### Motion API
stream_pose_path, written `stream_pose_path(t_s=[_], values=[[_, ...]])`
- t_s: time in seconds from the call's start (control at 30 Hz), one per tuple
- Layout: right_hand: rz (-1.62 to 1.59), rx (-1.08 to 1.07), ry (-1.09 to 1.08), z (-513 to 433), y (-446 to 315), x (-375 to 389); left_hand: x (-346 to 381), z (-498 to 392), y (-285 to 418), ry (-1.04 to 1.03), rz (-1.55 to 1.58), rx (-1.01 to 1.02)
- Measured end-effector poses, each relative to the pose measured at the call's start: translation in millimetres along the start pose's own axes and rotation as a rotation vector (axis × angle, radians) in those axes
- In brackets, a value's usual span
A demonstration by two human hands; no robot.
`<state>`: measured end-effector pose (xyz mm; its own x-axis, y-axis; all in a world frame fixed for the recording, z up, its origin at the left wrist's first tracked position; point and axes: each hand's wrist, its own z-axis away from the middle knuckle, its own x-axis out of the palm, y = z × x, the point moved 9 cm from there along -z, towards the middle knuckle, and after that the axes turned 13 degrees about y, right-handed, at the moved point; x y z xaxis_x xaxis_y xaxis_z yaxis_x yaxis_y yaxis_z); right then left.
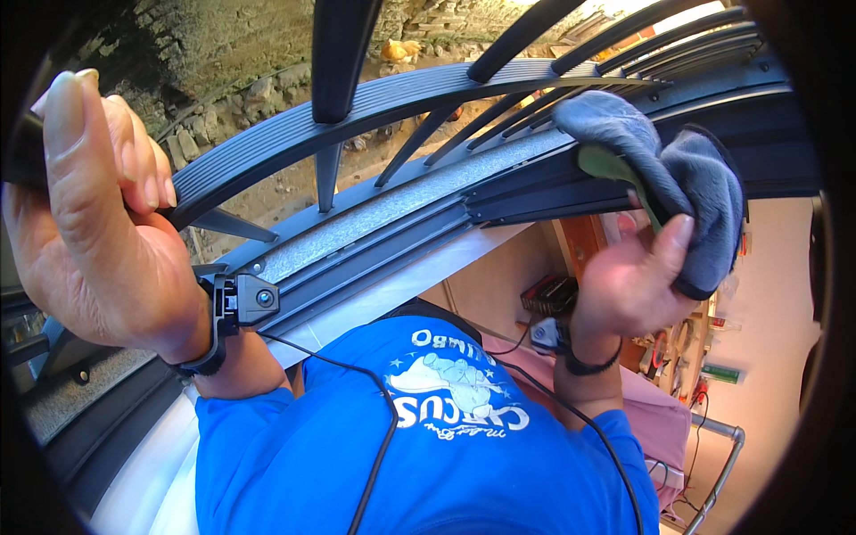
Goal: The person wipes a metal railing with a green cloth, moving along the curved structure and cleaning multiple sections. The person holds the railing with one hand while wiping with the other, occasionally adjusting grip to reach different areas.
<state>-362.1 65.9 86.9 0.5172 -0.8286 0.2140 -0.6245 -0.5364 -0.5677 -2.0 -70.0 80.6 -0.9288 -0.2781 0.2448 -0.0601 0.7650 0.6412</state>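
At the left edge, my left hand (pixel 114 247) is curled around a dark metal bar (pixel 25 150) of the window guard, with its thumb raised. A ribbed crossrail (pixel 414 90) of the guard runs from beside these fingers to the upper right. My right hand (pixel 628 281), slightly blurred, grips a grey-blue cloth (pixel 702 194) with a green underside (pixel 605 164). The cloth is bunched and folds over above the fingers, close to the dark window frame (pixel 756 144). Part of my right fingers is hidden behind it.
Below the guard lie a window track (pixel 374 261) and a pale sill (pixel 401 281). Outside are a stone wall (pixel 261 100) and a hen (pixel 400 50). Cables (pixel 378 388) hang from the wrist cameras across my blue shirt (pixel 428 468). A pink cover (pixel 659 414) and cluttered shelf (pixel 675 348) stand right.
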Motion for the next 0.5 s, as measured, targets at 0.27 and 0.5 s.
stream_pose_path(t_s=[0.27, 0.5], values=[[0.388, -0.421, -0.751, 79, 44, 107, -2, 1, -4, 0.015, 0.012, -0.053], [0.443, -0.447, -0.718, 40, 60, 122, -3, 1, -3, 0.037, 0.022, -0.034]])
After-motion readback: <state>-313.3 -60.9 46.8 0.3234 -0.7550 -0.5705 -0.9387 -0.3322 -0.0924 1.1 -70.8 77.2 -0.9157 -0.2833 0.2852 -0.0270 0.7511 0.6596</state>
